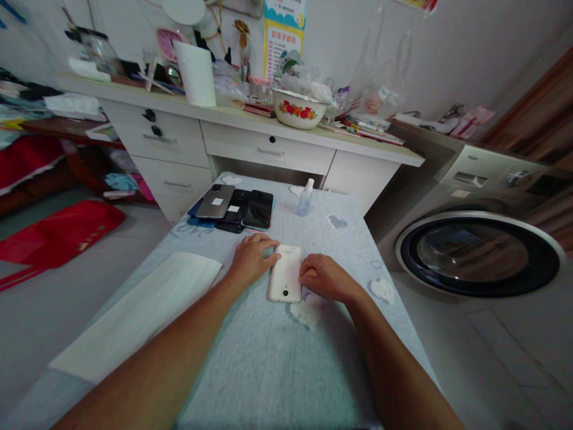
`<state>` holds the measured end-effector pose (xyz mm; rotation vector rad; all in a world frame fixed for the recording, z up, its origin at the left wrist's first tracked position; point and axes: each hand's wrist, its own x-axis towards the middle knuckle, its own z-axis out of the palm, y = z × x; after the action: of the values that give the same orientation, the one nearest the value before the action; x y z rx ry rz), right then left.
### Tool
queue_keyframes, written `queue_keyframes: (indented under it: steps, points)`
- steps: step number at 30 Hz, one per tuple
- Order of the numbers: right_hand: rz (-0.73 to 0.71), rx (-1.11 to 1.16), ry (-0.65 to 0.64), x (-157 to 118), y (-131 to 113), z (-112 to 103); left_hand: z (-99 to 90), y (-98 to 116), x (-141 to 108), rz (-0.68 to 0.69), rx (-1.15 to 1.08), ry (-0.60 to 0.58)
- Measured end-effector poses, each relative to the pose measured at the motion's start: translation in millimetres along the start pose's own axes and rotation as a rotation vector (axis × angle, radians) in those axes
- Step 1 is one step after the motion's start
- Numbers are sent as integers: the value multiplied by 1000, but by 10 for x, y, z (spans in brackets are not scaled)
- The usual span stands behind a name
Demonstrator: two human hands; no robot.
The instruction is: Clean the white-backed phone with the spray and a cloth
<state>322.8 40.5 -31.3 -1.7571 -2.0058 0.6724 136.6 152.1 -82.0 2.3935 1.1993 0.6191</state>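
A white smartphone (285, 275) lies back side up on the cloth-covered table, its camera lens toward me. At its upper left corner, my left hand (254, 260) holds the edge between thumb and fingers. My right hand (327, 278) is closed, with bent fingers pinched against the phone's right edge. Beyond my left hand lies a pile of several phones, among them a grey phone (216, 202) and a black phone (258, 210). A clear spray bottle (304, 200) stands upright farther back.
White paper towel sheets (152, 307) lie along the table's left side. Behind the table (277, 370) is a white desk (299, 149) bearing a floral enamel bowl (299, 113) and a paper roll (197, 77). To the right stands a washing machine (447, 191); a red bag (62, 233) lies at left.
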Motion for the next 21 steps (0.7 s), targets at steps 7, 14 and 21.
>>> queue_keyframes:
  steps: [7, 14, 21]
  points:
    - [-53, 5, -126, -54, -36, -19, 6, 5, 1, 3, 11, 7]
    - [-105, -74, -169, -94, -85, 5, 10, 0, 5, 6, 6, 14]
    - [-152, -159, -135, -173, -90, 93, 8, 3, 2, 6, 4, 21]
